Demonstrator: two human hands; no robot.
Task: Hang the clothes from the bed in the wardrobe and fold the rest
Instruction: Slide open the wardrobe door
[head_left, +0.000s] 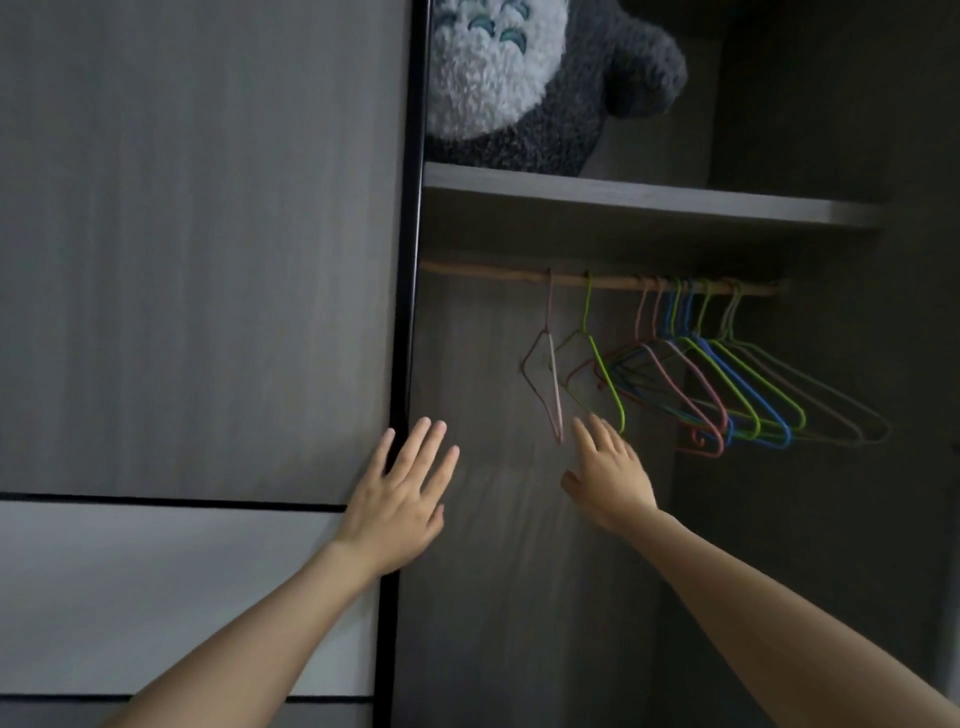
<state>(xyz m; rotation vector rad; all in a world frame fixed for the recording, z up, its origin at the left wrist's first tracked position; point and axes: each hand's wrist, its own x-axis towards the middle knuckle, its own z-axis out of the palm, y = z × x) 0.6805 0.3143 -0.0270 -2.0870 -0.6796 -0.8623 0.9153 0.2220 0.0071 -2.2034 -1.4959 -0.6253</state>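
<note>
my left hand (399, 501) spread flat on wardrobe door (208, 249) edge | right hand (609, 470) spread, empty, near pink hanger (550, 384) on rail (597, 280)

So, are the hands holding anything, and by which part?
Nothing is held. The left hand is spread open at the wardrobe door edge; the right hand reaches, open, toward the hangers.

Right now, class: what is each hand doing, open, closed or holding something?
Left hand: open, fingers spread at the door edge, holding nothing.
Right hand: open, reaching toward the hangers, holding nothing.
</note>
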